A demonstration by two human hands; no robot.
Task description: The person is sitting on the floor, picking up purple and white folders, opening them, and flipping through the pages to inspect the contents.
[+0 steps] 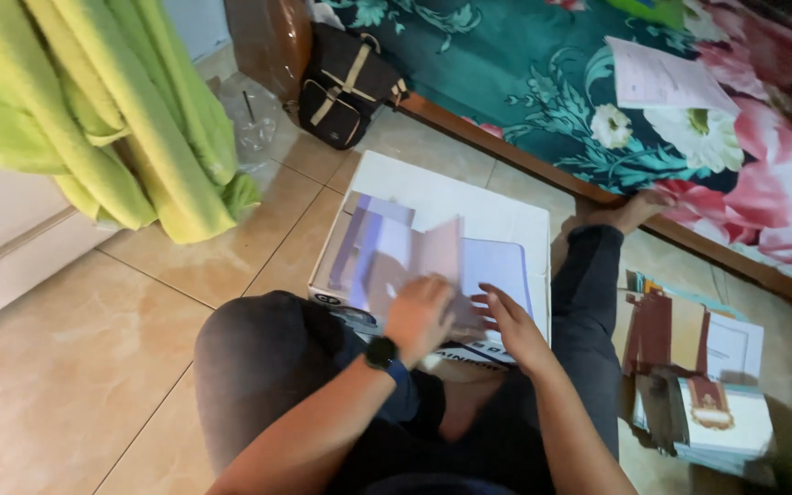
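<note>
2 hands (465, 316) lie flat, unclenched on papers (396, 252) atop a white box (506, 215).

We sit on the tan tiled floor (75, 367), a white cardboard box (469, 206) between our legs. Our left hand (419, 316), black watch (380, 353) at the wrist, rests on a blurred brownish sheet (437, 252) atop pale lilac papers (497, 266). Our right hand (511, 321) lies flat just beside it. A loose stack of white and maroon booklets (708, 385) lies to our right. A black backpack (346, 87) leans by the floral-covered bed (524, 73); lime-green cloth (130, 119) hangs left.
</note>
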